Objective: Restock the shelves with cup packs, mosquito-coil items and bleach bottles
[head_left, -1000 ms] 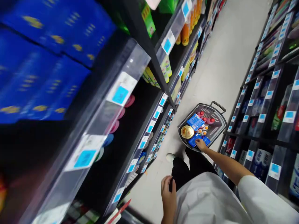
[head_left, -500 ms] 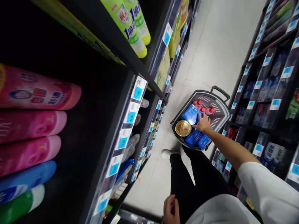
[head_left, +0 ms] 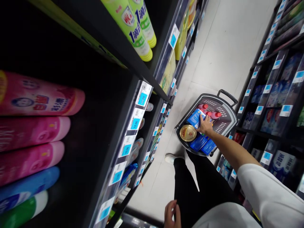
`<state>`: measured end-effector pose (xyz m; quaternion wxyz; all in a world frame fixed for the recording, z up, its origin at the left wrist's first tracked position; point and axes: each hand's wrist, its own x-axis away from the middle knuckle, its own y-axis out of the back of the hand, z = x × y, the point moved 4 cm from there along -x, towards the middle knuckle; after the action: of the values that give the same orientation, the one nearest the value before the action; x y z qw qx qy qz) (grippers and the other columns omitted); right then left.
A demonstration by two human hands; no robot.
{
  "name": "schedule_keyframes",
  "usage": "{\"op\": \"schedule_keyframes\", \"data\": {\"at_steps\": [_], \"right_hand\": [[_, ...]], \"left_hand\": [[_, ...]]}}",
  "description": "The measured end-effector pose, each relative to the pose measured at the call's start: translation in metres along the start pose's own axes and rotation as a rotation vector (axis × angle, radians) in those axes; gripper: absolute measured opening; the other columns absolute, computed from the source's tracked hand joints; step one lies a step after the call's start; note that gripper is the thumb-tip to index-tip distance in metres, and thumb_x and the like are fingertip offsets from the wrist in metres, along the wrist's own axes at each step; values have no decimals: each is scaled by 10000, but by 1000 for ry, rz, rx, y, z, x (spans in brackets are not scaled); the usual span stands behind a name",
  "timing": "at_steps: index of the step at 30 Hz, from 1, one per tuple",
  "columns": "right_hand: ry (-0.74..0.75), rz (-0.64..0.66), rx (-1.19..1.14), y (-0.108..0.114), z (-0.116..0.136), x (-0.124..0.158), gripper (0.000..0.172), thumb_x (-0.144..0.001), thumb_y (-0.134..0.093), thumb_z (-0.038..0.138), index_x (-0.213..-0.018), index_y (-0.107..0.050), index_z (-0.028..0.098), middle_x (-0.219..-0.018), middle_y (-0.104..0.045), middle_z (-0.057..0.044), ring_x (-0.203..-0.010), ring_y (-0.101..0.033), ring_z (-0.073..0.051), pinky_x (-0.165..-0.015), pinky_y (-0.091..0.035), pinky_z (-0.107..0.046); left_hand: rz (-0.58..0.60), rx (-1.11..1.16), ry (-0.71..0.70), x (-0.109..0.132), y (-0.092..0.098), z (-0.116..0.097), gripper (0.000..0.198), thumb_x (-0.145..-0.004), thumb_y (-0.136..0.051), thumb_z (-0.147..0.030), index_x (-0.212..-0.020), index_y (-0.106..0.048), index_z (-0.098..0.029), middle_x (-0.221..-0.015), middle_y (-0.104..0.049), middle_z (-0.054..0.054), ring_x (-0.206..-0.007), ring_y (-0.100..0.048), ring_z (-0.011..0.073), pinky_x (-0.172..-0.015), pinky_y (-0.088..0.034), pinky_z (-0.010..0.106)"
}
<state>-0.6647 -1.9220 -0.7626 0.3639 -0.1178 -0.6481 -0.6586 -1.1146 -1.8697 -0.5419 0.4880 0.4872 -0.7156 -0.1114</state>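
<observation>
My right hand (head_left: 205,125) rests in a dark grey wheeled shopping basket (head_left: 228,117), its fingers on the edge of a blue box (head_left: 195,118). Around it lie two blue packs (head_left: 199,142), a round gold tin (head_left: 187,133) and several red-capped bottles (head_left: 215,115). The bottles are partly hidden by the box and my hand. My left hand (head_left: 171,214) hangs low beside my black trousers (head_left: 197,186), its fingers curled around nothing visible and well away from the basket.
Black shelves run along both sides of a pale tiled aisle, with blue price tags on their edges. Pink bottles (head_left: 35,93) and lime-green bottles (head_left: 133,28) lie on the left shelves. Packaged goods (head_left: 281,166) fill the right shelves, close to the basket.
The view has swung from the blue cartons on the left shelf to the pink bottles. My right hand has moved from the lower blue packs up onto the blue box.
</observation>
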Motion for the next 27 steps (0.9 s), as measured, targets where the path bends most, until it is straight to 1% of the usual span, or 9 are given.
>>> {"op": "schedule_keyframes", "data": {"at_steps": [3, 7, 10, 13, 15, 17, 19, 23, 27], "right_hand": [[-44, -2, -173, 16, -3, 17, 1215, -657, -879, 515, -1603, -201, 164, -1609, -143, -305, -1478, -164, -507, -1129, -248, -653], [-190, -27, -751, 44, -4, 65, 1046, -604, -866, 463, -1494, -436, 121, -1565, -311, -239, -1478, -235, -435, -1164, -283, -541], [-195, 11, -1003, 69, 3, 117, 931, -600, -843, 505, -1395, -541, 129, -1419, -528, -200, -1334, -492, -375, -1079, -428, -518], [-145, 99, -1159, 96, 15, 182, 765, -717, -759, 548, -1377, -558, 218, -1172, -695, -116, -1009, -699, -293, -852, -577, -501], [-110, 221, -1380, 113, 26, 230, 661, -767, -732, 535, -1357, -564, 287, -1109, -722, -71, -924, -719, -250, -804, -595, -470], [-47, 382, -1628, 129, 40, 276, 588, -777, -741, 522, -1305, -590, 311, -1134, -727, -58, -966, -715, -242, -878, -578, -478], [43, 523, -1785, 148, 54, 319, 527, -780, -733, 546, -1224, -638, 277, -1148, -736, -74, -1022, -707, -268, -979, -532, -518], [207, 664, -1893, 182, 79, 389, 574, -778, -704, 613, -1183, -691, 206, -1168, -744, -132, -1100, -685, -336, -1086, -434, -587], [328, 755, -1979, 206, 100, 439, 656, -767, -687, 663, -1237, -690, 206, -1252, -717, -140, -1164, -654, -355, -1089, -412, -615]], "left_hand": [[-11, 30, -30, 0, 0, -13, 458, -758, -674, -638, -872, -728, -198, -971, -717, 113, -869, -711, 253, -767, -609, 351], [15, 99, -96, -1, 2, -38, 439, -777, -667, -606, -905, -723, -190, -992, -711, 113, -906, -701, 253, -812, -601, 362], [89, 131, -158, -3, 7, -60, 451, -789, -658, -603, -947, -727, -187, -1022, -711, 113, -953, -696, 260, -846, -596, 375], [198, 157, -212, -2, 15, -87, 473, -793, -664, -605, -982, -730, -176, -1078, -710, 130, -991, -696, 268, -880, -591, 389], [251, 186, -263, 2, 23, -108, 487, -804, -659, -612, -1002, -726, -172, -1103, -706, 142, -1002, -692, 270, -893, -585, 400], [296, 223, -316, 10, 33, -132, 500, -809, -658, -624, -1015, -720, -173, -1116, -702, 148, -1002, -687, 269, -896, -582, 410], [337, 265, -366, 20, 46, -154, 506, -807, -660, -633, -1020, -714, -178, -1120, -700, 148, -1008, -680, 267, -906, -575, 416], [373, 333, -487, 41, 76, -189, 486, -842, -626, -627, -1038, -696, -188, -1096, -690, 132, -1021, -657, 255, -938, -549, 420], [421, 357, -579, 61, 106, -208, 456, -884, -593, -586, -1097, -668, -189, -1141, -668, 129, -1064, -632, 254, -978, -514, 433]]}}
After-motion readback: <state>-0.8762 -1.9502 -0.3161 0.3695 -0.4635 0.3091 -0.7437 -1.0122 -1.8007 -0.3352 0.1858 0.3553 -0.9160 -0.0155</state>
